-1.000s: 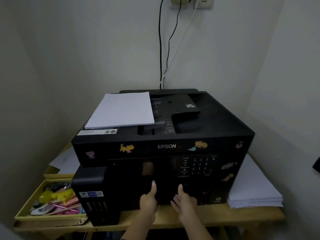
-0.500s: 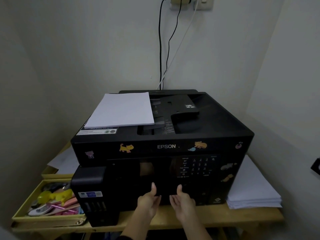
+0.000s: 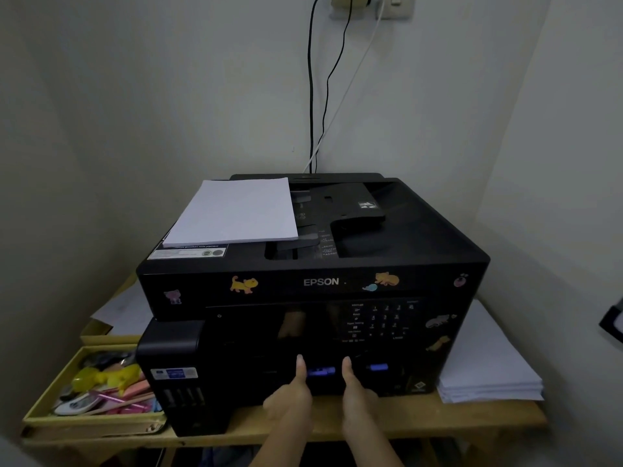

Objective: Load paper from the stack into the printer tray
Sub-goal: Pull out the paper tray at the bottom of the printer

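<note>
In a pale-walled corner, a wooden tabletop (image 3: 438, 421) carries a black Epson printer (image 3: 404, 251). A paper stack (image 3: 232, 214) lies on the printer's top, at the far left. At the printer's low front tray (image 3: 322, 382), the left hand (image 3: 290, 397) and right hand (image 3: 358, 397) press upright thumbs. Their fingers are hidden beneath, so I cannot tell their grip. A second paper pile (image 3: 485, 362) lies on the tabletop at the right.

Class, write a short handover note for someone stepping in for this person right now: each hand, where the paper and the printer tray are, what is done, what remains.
Left hand: thumb up against the printer tray front, fingers apparently curled under it.
Right hand: same grip, close beside the left.
Paper: the top stack lies on the printer; the side stack lies on the table, right of the printer.
Done: both hands are on the tray; no paper taken.
Left: draw the tray fully out, load paper, push it shut.
</note>
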Demonstrator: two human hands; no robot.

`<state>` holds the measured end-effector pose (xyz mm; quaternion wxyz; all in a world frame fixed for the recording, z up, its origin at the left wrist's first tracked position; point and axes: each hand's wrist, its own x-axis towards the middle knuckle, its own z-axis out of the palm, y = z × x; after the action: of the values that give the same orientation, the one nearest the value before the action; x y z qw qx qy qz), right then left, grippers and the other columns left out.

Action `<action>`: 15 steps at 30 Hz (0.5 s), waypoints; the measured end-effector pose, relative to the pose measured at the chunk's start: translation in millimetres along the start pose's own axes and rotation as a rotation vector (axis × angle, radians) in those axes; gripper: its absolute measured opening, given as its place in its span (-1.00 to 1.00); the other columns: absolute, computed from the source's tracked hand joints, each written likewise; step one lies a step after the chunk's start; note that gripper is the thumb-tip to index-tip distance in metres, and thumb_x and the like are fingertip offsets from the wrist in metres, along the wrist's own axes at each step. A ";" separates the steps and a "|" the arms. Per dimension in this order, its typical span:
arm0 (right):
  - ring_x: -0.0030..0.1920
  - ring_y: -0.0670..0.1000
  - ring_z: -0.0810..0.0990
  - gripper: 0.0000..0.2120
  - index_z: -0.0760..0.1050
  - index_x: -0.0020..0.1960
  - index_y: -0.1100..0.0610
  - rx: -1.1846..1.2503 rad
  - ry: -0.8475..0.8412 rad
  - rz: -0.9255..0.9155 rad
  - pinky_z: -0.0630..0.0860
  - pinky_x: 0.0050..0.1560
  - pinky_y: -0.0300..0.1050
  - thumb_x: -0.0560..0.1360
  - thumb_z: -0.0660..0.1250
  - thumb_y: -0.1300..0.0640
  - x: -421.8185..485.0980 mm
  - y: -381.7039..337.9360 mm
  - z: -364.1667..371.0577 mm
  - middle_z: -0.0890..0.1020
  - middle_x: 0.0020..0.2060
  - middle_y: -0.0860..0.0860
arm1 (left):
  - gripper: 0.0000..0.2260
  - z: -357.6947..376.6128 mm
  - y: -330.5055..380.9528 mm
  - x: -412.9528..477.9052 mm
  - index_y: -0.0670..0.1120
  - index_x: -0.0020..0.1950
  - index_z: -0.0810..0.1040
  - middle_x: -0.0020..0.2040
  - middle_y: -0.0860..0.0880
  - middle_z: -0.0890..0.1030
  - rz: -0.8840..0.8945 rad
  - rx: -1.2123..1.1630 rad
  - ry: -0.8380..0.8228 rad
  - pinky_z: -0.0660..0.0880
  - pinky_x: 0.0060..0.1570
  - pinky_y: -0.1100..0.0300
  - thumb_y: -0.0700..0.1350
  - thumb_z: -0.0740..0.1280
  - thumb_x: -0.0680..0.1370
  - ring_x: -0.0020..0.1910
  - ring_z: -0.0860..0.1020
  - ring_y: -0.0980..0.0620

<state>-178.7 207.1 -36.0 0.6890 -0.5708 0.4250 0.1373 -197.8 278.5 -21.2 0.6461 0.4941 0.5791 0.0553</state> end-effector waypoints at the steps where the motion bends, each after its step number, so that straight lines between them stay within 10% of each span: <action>1: 0.12 0.20 0.51 -0.34 0.39 0.25 0.33 -0.113 0.098 -0.037 0.45 0.10 0.03 0.40 0.41 -0.16 -1.1 0.9 0.6 0.54 0.08 0.19 | -0.30 2.1 -3.7 -0.8 -0.30 0.19 0.39 0.10 -0.26 0.46 0.075 0.129 0.082 0.45 -0.01 -0.01 0.23 0.44 0.36 0.00 0.48 -0.19; 6: 0.34 0.21 0.28 -0.31 0.24 0.38 0.15 -0.671 0.333 -0.593 0.34 0.31 0.07 0.40 0.42 -0.13 -16.8 16.2 -4.0 0.24 0.38 0.19 | -0.40 -8.4 -27.2 7.6 -0.26 0.10 0.52 0.03 -0.26 0.55 0.930 0.822 0.257 0.53 -0.11 -0.07 0.23 0.43 0.35 -0.06 0.57 -0.26; 11: 0.48 0.07 0.16 -0.49 0.30 0.43 0.05 -1.135 0.211 -0.896 0.20 0.45 -0.02 0.57 0.08 -0.19 -15.0 19.5 -13.2 0.28 0.45 0.01 | -0.49 -23.7 -24.5 10.8 -0.08 0.37 0.40 0.36 -0.04 0.44 1.037 1.177 0.147 0.21 0.45 0.08 0.23 0.05 0.59 0.39 0.36 0.00; 15: 0.55 0.04 0.01 -0.45 0.26 0.47 0.03 -1.235 0.090 -0.903 0.04 0.52 0.14 0.59 -0.05 -0.22 -10.6 15.4 -21.4 0.22 0.49 -0.03 | -0.41 -37.3 -22.6 14.8 -0.09 0.53 0.17 0.52 -0.03 0.20 1.106 1.366 0.057 -0.03 0.54 0.09 0.24 -0.06 0.61 0.53 0.13 0.01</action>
<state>-204.6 195.8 -38.2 0.2165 -0.9755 0.0243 0.0316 -234.3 298.0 -41.5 0.0752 0.9809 0.1791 0.0143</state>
